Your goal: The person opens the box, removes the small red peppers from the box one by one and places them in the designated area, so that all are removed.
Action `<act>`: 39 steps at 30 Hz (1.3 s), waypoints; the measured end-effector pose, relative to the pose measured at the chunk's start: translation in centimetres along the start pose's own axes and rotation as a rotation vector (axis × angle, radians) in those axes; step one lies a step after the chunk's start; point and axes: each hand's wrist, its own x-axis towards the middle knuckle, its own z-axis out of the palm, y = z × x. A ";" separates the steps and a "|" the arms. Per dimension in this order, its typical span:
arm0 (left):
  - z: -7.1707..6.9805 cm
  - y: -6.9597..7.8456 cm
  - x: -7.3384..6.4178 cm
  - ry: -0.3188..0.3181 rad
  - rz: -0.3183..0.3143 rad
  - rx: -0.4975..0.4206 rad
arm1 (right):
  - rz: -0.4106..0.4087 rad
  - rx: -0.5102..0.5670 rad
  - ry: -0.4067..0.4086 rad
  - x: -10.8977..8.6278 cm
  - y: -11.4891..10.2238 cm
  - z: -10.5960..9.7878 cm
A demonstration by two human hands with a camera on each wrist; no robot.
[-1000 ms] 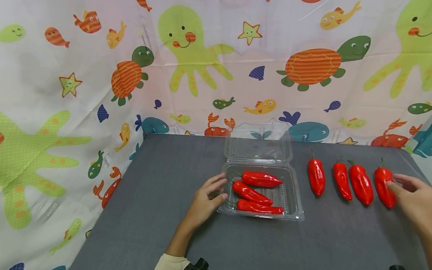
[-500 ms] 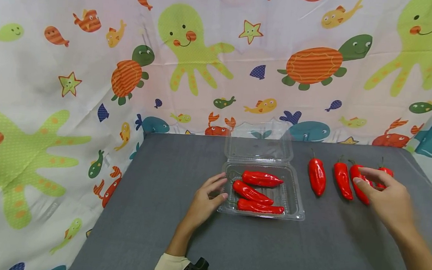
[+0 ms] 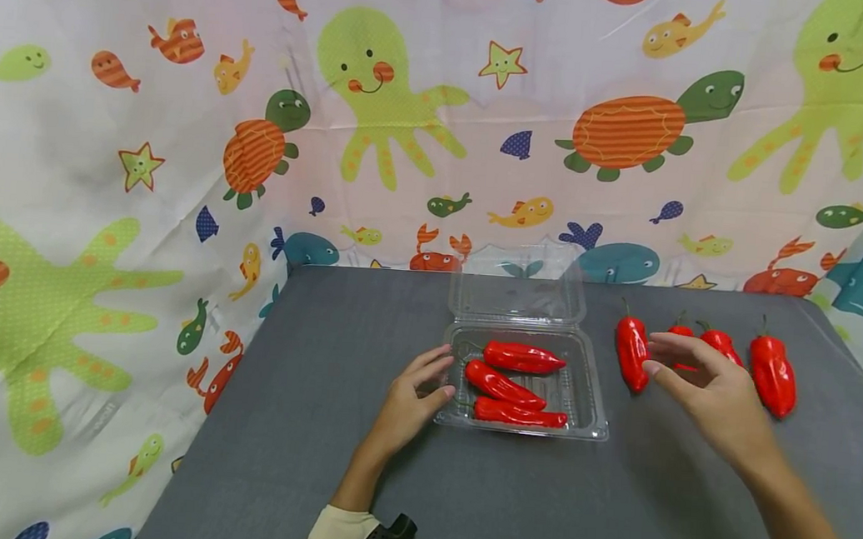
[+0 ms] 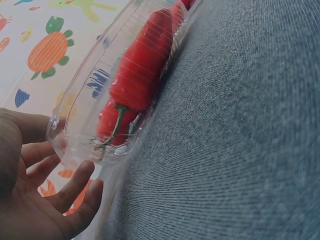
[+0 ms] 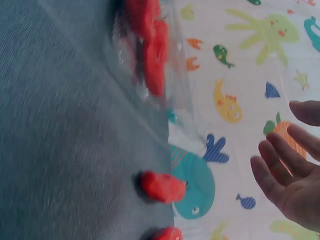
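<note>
A clear plastic clamshell container stands with its lid raised at the back and holds three glossy red chili peppers, stems to the left. My left hand touches its left edge, thumb and fingers apart and relaxed; in the left wrist view, the left hand lies around the container's corner. My right hand hovers over the loose peppers with nothing in it, partly hiding the two middle ones. Its thumb and fingers stand apart in the right wrist view, where the right hand is seen palm first.
Several loose red peppers lie in a row right of the container, with a nearest pepper and an outermost pepper. The grey table meets a printed cloth behind and at the sides.
My right hand has moved leftward along the row, from the outermost pepper to beside the one nearest the container. The left hand, container and peppers have stayed put.
</note>
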 end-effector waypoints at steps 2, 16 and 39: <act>0.0 0.1 0.0 -0.004 -0.001 0.002 | -0.015 0.010 -0.025 0.0 -0.6 0.5; 0.0 -0.1 0.2 -0.009 -0.002 0.008 | -0.024 0.179 -0.329 -0.5 -3.2 4.7; 0.0 -0.1 0.2 -0.003 0.025 0.002 | -0.107 0.157 -0.610 0.0 -2.6 9.9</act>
